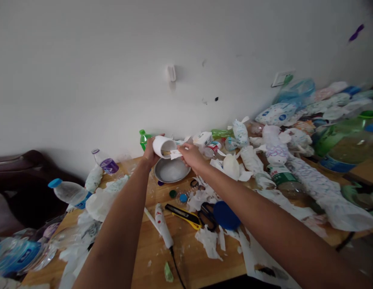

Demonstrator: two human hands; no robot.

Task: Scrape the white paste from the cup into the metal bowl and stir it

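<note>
My left hand (149, 152) is wrapped round a white cup-like container (161, 146), which is tilted with its open mouth to the right. The fingers of my right hand (190, 155) pinch a thin pale piece (175, 154), perhaps a strip or a flat-ended stick; its kind is unclear. It reaches into the container's mouth. Below both hands, a round grey metal bowl (172, 171) stands on the table with some whitish stuff in its bottom. A green bottle (143, 138) is behind my left hand.
On the wooden table (144, 265) lie a corded white glue gun (162, 225), a yellow-black utility knife (184, 215), dark-handled scissors (208, 214) and a blue round lid (226, 215). Plastic bottles, white paper scraps and paper-wrapped figures (275, 146) crowd both sides. A wall (114, 80) rises behind.
</note>
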